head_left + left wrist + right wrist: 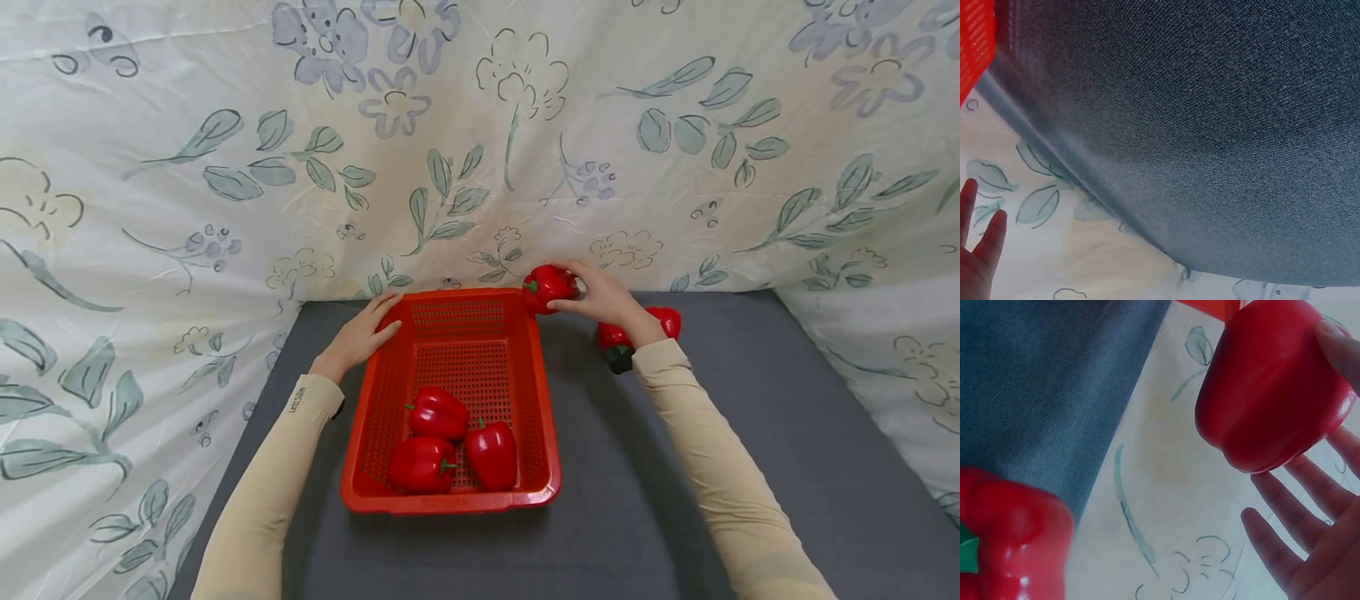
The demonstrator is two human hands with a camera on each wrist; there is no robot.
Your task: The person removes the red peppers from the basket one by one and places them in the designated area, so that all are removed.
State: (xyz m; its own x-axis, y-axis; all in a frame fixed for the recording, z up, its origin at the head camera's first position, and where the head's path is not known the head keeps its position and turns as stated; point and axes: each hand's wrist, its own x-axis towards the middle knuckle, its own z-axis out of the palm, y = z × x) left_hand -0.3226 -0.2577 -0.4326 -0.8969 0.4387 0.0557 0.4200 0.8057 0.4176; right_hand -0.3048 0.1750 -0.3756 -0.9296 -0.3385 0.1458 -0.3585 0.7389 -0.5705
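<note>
My right hand (603, 296) grips a red bell pepper (547, 285) at the far right corner of the red perforated basket (540, 392) — thumb and fingers curled round it. My left hand (365, 332) lies flat, fingers straight, against the basket's far left rim, steadying it. Best to carry the pepper well over the rim before releasing, I'd judge (three peppers (450, 446) sit inside already; another pepper (613, 337) waits on the grey cloth (750, 433)).
</note>
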